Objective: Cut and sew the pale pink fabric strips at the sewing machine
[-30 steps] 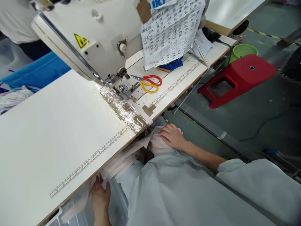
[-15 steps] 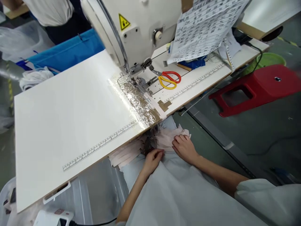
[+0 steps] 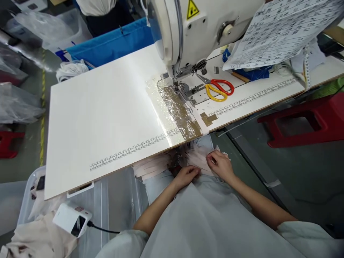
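Pale pink fabric pieces (image 3: 197, 157) lie across the lap, just under the front edge of the sewing table (image 3: 107, 107). My left hand (image 3: 187, 176) is closed at the near edge of these pieces, fingers pressed together; whatever it may hold is hidden. Over the right end of the same fabric, my right hand (image 3: 220, 164) has thumb and fingers drawn into a pinch, and I cannot make out what is between them. A second layered stack of pink pieces (image 3: 153, 165) rests to the left, partly beneath the tabletop.
Above the table stands a sewing machine (image 3: 174, 36), with red and yellow-handled scissors (image 3: 219, 89) beside its needle area. A printed sheet (image 3: 279, 34) hangs at right. Below left are a clear plastic bin (image 3: 102, 215) and a white device with a cable (image 3: 72, 218). A red stool (image 3: 309, 122) stands right.
The camera view has shifted left, so the table appears further right. My right hand's fingers, earlier lying over the fabric, are now curled into a pinch. My left hand stays close to the fabric's edge.
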Demonstrator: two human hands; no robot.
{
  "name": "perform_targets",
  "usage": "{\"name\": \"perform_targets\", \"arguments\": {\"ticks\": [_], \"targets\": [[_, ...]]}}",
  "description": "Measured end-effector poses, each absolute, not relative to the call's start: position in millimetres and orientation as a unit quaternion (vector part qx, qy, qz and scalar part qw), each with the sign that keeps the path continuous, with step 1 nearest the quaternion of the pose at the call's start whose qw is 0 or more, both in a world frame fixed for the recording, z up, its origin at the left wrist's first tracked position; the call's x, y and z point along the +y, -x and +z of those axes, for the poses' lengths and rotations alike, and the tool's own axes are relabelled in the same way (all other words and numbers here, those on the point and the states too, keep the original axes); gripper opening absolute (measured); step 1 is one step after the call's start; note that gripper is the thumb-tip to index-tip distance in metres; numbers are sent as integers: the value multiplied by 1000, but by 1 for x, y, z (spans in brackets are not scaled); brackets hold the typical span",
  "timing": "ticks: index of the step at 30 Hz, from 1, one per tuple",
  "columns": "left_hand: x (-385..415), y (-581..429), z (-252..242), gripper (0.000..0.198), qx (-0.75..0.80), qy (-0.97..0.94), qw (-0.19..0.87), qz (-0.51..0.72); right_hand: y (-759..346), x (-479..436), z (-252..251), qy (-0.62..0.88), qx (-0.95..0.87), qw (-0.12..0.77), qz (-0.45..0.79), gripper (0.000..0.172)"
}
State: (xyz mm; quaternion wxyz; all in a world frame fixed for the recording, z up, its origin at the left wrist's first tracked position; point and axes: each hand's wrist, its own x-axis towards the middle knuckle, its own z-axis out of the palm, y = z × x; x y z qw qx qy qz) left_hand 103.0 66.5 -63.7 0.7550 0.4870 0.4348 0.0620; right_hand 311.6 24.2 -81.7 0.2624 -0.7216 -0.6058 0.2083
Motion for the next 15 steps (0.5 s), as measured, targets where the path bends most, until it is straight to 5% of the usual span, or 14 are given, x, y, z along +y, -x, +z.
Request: {"name": "perform_targets", "arguments": {"ticks": [7,10,13,15], "targets": [[78,-149,-43,29,492,-403,755,159,-308,17,-25,691,-591,337,244,31],[82,-162,-17,24,484,-395,754,204,-305,15,22,637,-673,335,168,23],[84,-158,20,23,357,-467,799,127,-309,27,52,584,-715,362,128,16],[87,-144,47,26,253,-543,797,68,-314,38,61,504,-755,349,234,21]]}}
